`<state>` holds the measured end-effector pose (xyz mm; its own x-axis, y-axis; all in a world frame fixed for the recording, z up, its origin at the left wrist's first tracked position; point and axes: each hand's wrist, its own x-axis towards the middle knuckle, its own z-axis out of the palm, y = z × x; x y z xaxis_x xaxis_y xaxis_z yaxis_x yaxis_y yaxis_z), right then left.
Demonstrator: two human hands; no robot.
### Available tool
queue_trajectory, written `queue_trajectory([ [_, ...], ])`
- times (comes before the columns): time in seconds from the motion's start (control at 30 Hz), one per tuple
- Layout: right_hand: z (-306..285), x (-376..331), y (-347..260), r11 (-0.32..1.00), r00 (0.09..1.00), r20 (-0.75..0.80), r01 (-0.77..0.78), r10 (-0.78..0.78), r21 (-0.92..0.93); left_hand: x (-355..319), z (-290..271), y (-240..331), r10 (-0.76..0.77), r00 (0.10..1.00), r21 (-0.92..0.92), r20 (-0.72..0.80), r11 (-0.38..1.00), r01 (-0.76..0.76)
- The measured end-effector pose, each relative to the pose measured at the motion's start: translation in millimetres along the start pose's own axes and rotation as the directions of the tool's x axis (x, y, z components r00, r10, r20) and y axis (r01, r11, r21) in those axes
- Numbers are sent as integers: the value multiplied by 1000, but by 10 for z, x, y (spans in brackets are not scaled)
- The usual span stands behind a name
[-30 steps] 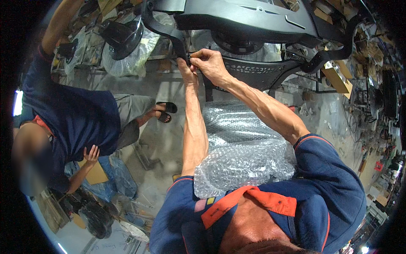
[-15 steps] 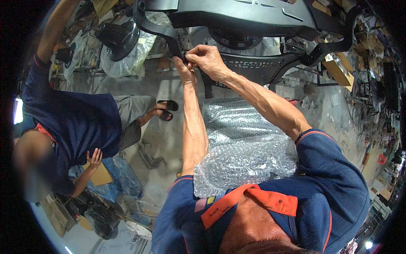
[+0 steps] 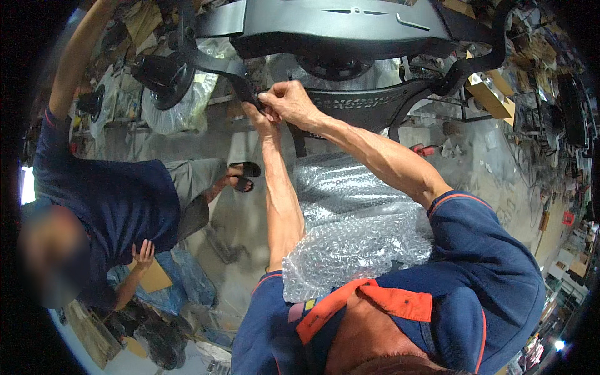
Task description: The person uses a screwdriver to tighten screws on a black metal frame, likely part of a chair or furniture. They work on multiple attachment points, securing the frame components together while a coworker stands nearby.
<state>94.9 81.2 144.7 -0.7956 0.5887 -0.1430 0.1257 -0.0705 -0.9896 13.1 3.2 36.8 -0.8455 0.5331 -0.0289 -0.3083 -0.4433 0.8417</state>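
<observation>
A chair assembly stands ahead of me, with a grey-black panel (image 3: 300,28), a curved black arm (image 3: 232,72) at its left and a perforated black back (image 3: 356,109) below. My left hand (image 3: 267,122) is closed around the lower end of that arm. Beside it, touching the same spot, my right hand (image 3: 290,105) pinches its thumb and finger together. Anything in the pinch is too small to make out. On the panel lies an L-shaped hex key (image 3: 412,23). Bubble wrap (image 3: 356,250) spreads between my forearms.
At my left another person (image 3: 119,200) in a dark blue shirt has one arm raised. Behind them are plastic-wrapped black chair bases (image 3: 165,81). An open cardboard box (image 3: 490,97) sits beyond the chair's right arm, and cluttered shelves (image 3: 562,125) line the right side.
The chair and both my hands sit slightly lower and further left in the picture. My hands stay together at the arm's end. The other person's pose is nearly the same.
</observation>
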Motion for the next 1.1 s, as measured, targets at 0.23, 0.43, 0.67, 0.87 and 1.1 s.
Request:
queue_trajectory([
  [0.23,52,18,17,992,998,-42,57,-53,109,86,-61,-111,-136,987,-102,-87,987,126],
  [0.43,2,45,-44,988,992,47,-124,120,91,125,-108,-61,-156,977,-123,143,977,174],
  [0.67,65,-27,-52,982,996,26,-94,91,166,81,-227,-111,-186,981,-19,-46,982,185],
  [0.87,38,-15,-41,975,998,-54,-24,37,220,44,-195,-87,-212,970,13,-120,976,216],
  [1.1,62,-2,-50,976,996,-71,-37,54,215,23,-64,-17,-119,985,27,-122,992,123],
])
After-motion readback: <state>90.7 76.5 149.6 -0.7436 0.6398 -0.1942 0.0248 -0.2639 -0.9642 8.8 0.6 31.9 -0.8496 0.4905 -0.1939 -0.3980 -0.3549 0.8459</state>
